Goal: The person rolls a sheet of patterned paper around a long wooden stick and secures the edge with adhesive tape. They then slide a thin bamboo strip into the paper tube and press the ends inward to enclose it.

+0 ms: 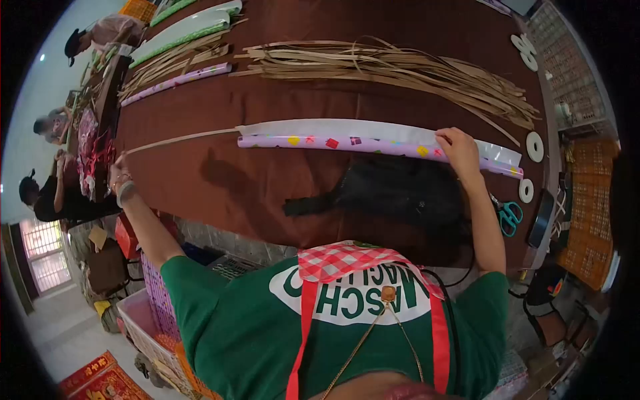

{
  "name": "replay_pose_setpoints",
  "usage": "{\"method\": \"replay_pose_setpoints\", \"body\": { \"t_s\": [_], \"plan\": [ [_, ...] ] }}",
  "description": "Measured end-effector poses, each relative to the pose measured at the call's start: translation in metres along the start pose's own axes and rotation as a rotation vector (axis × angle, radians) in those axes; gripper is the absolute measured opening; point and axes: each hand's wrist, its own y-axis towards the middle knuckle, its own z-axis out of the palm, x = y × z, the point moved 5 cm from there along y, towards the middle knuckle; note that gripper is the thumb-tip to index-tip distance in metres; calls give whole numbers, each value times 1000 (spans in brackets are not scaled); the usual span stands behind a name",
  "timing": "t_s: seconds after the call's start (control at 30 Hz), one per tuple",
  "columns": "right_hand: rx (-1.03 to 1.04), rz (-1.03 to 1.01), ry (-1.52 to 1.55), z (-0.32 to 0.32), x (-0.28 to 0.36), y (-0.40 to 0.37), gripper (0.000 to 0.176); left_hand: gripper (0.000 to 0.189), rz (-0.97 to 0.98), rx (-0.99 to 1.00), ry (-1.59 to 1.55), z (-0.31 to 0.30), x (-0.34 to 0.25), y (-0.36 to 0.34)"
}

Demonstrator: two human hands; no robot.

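Observation:
A lilac patterned paper roll [387, 148], partly unrolled so that its white inner side [333, 127] shows, lies across the brown table in front of me. My right hand [459, 152] is closed on the upper edge of the paper near its right end. Far out to the left, my left hand [120, 175] is closed on the end of a thin pale strip [183, 140]. The strip runs taut to the left end of the paper; how it continues there is hidden. Just below the roll lies a black pouch [400, 193] with a strap.
Long tan strips [373, 65] lie in a bundle farther back. Another lilac roll [177, 85] and green-white sheets [187, 32] are at the back left. White tape rolls [535, 147] and teal-handled scissors [511, 217] sit along the right edge. Other people [50, 197] are at the left.

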Motion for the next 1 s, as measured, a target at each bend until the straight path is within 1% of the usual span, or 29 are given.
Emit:
{"method": "replay_pose_setpoints", "body": {
  "t_s": [0.07, 0.13, 0.17, 0.2, 0.27, 0.3, 0.33, 0.37, 0.4, 0.43, 0.47, 0.5, 0.53, 0.57, 0.6, 0.63, 0.67, 0.7, 0.73, 0.77, 0.8, 0.83, 0.87, 0.9, 0.93, 0.97, 1.0],
  "plan": [
    [23, 1, -15, 1, 3, -1, 18, 22, 418, -161, 165, -15, -66, -32],
    [-12, -4, -6, -3, 5, 0, 18, 26, 826, -312, 325, -6, -111, -69],
    [-18, 37, -18, -5, 5, 0, 17, 29, 1023, -387, 407, 4, -133, -73],
    [-19, 29, -19, -8, 7, -1, 17, 32, 1219, -460, 492, 26, -141, -90],
    [67, 162, 145, -11, 1, -1, 17, 40, 1609, -609, 659, 82, -121, -166],
    [67, 154, 143, -11, -2, 1, 17, 38, 1689, -257, 559, 135, -80, -193],
    [93, 165, 229, -9, -9, 3, 19, 28, 1605, -204, 815, 164, -36, -220],
    [121, 178, 314, -8, -15, 4, 20, 12, 1529, 11, 919, 190, 11, -235],
    [124, 173, 310, -10, -19, 6, 20, 10, 1471, 407, 682, 223, 62, -248],
    [160, 205, 363, -9, -23, 9, 22, 14, 1062, 588, 622, 256, 107, -283],
    [192, 237, 415, -8, -23, 12, 25, 15, 976, 733, 675, 277, 153, -308],
    [191, 228, 410, -11, -16, 12, 25, 13, 922, 888, 558, 295, 193, -336],
    [130, 108, 561, -23, 3, 8, 27, 15, 850, 1039, 460, 312, 221, -367],
    [72, -12, 712, -36, 25, -1, 31, 15, 694, 1158, 324, 324, 241, -399],
    [62, -75, 776, -57, 61, -21, 36, 16, 603, 1263, 242, 334, 263, -425],
    [142, -239, 985, -69, 80, -36, 38, 15, 521, 1331, 237, 339, 276, -445],
    [208, -401, 1188, -79, 89, -52, 41, 14, 462, 1303, 204, 339, 274, -456],
    [168, -383, 1213, -81, 78, -66, 43, 13, 399, 1294, 161, 344, 274, -466],
    [207, -414, 1303, -86, 75, -78, 47, 10, 393, 1333, 185, 347, 272, -471],
    [222, -438, 1382, -95, 69, -93, 51, 9, 225, 1333, 194, 346, 282, -473],
    [212, -426, 1338, -91, 45, -107, 56, 8, 46, 1345, 210, 343, 297, -475],
    [180, -350, 1248, -111, 64, -114, 41, 7, 131, 1384, 177, 344, 302, -476],
    [132, -204, 1237, -115, 48, -125, 34, 6, -1, 1347, 211, 344, 308, -479],
    [89, -63, 1240, -117, 29, -137, 33, 4, -124, 1398, 252, 344, 313, -485],
    [-43, 16, 1172, -129, 21, -142, 32, 10, -97, 1477, 364, 343, 319, -489],
    [-240, -68, 791, -154, -1, -147, 29, 14, -139, 1545, 481, 343, 322, -493],
    [-491, 238, 234, -176, -42, -166, 22, 19, -168, 1585, 609, 339, 322, -492]
  ]
}}
